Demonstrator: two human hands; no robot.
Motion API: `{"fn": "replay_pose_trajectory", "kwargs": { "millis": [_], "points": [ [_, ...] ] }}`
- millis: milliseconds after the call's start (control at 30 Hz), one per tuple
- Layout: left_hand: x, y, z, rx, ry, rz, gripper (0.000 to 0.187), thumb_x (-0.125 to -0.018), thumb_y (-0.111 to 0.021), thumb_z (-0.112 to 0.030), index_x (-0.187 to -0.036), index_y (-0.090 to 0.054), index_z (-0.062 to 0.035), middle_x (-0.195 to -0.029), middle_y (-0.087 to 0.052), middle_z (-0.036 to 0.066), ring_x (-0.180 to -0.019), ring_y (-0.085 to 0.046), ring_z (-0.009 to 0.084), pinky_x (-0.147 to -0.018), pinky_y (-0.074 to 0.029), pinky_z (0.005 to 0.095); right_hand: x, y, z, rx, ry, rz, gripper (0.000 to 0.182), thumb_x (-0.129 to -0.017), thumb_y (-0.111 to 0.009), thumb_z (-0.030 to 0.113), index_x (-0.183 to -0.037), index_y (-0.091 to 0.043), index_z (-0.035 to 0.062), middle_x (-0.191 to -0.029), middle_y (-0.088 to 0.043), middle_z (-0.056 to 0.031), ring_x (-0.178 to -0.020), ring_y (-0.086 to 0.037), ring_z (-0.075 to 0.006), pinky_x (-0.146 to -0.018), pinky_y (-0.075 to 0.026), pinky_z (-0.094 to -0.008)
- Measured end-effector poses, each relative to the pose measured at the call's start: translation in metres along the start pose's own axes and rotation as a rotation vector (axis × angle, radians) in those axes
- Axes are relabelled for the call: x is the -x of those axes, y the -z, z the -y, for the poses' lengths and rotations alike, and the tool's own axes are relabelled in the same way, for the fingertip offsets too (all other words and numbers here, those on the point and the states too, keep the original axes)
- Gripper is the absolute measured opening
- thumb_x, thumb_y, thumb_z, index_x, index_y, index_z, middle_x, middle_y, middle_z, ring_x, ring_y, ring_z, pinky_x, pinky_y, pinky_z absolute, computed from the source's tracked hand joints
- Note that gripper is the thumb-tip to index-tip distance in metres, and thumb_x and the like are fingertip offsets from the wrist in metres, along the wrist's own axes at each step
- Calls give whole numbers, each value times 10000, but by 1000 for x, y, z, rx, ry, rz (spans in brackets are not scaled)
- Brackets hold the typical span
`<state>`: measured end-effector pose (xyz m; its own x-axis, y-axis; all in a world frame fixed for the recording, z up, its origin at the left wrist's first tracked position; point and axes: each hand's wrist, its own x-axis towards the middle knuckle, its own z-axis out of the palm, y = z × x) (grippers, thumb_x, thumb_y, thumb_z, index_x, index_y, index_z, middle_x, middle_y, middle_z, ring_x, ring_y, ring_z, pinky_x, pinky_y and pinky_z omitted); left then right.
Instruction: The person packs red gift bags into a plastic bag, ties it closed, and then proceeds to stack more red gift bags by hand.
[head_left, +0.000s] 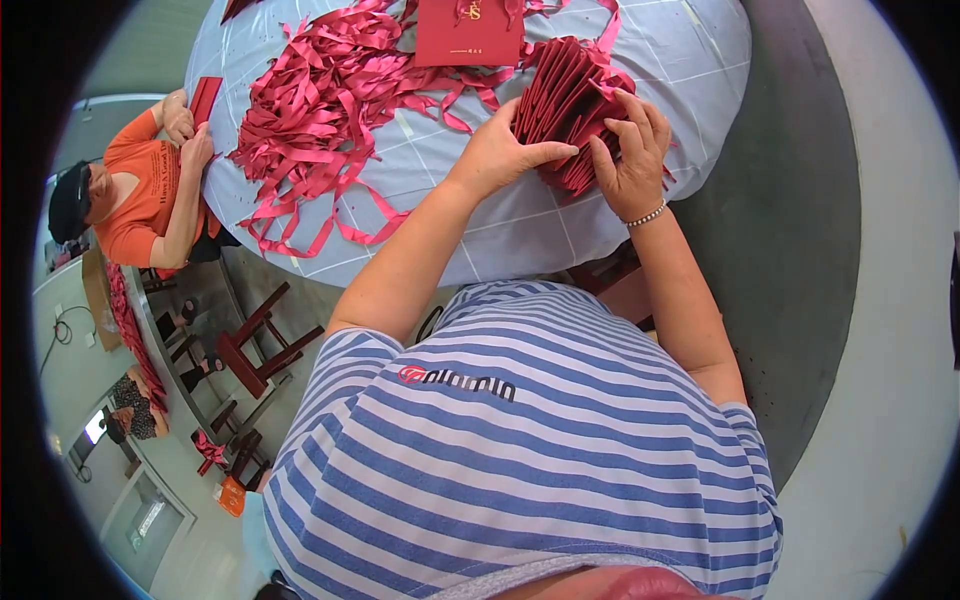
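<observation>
A fanned stack of red paper bags (560, 95) stands on the table in front of me, with its folded edges spread apart. My left hand (505, 150) holds the left side of the stack, thumb stretched across the near edges and the other fingers partly hidden behind it. At the right side, my right hand (635, 150) has bent fingers against the bags; a beaded bracelet circles that wrist. Beyond the stack lies a flat red gift bag (470, 35) with gold print. Left of it spreads a large heap of red ribbons (320, 110).
The round table (520, 235) wears a pale blue checked cloth. At its left edge a person in an orange shirt (150, 185) holds a red folded piece (205, 100). Wooden chairs (260, 345) stand on the floor to the left; another person (135, 405) is farther back.
</observation>
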<state>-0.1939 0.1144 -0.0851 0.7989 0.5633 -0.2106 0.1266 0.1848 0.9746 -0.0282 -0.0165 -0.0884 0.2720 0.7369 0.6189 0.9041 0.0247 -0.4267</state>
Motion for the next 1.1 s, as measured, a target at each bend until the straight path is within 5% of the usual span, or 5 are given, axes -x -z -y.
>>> {"fn": "replay_pose_trajectory", "kwargs": {
  "millis": [333, 633, 833, 933, 1100],
  "points": [
    [-1, 2, 3, -45, -47, -11, 681, -738, -860, -177, -1294, -510, 1, -1144, -657, 62, -995, -632, 119, -879, -521, 278, 3, -4, -1, 5, -37, 0, 273, -775, -745, 247, -951, -613, 86, -1143, -617, -74, -1181, -503, -300, -1033, -291, -533],
    [-1, 0, -2, -20, -6, -4, 801, -652, -902, -328, -1284, -535, -2, -1140, -672, 90, -1014, -646, 150, -896, -514, 301, -14, 0, 7, 98, -31, 169, 614, -813, -727, 406, -1382, -561, 247, -981, -524, -17, -1047, -469, -253, -1028, -245, -597],
    [-3, 0, 1, -186, -41, -22, 860, -626, -901, -406, -1291, -534, -4, -1138, -670, 117, -1018, -656, 196, -900, -510, 318, -20, 6, 11, 207, -31, 335, 532, -875, -639, 470, -1383, -550, 340, -980, -474, -26, -1037, -435, -248, -982, -232, -657],
    [-3, 0, 1, -199, -38, -25, 888, -608, -903, -429, -1295, -532, -4, -1147, -665, 123, -1027, -653, 205, -900, -509, 325, -25, 10, 15, 235, -31, 398, 537, -905, -614, 435, -1421, -515, 325, -977, -467, -37, -1014, -440, -248, -1019, -210, -613],
    [-3, 0, -1, -199, -25, -18, 889, -613, -901, -424, -1297, -528, 3, -1152, -662, 129, -1030, -652, 207, -904, -509, 328, -26, 9, 11, 238, -38, 427, 520, -892, -609, 486, -1385, -544, 336, -998, -472, -40, -1044, -439, -258, -992, -220, -664]
  ]
}}
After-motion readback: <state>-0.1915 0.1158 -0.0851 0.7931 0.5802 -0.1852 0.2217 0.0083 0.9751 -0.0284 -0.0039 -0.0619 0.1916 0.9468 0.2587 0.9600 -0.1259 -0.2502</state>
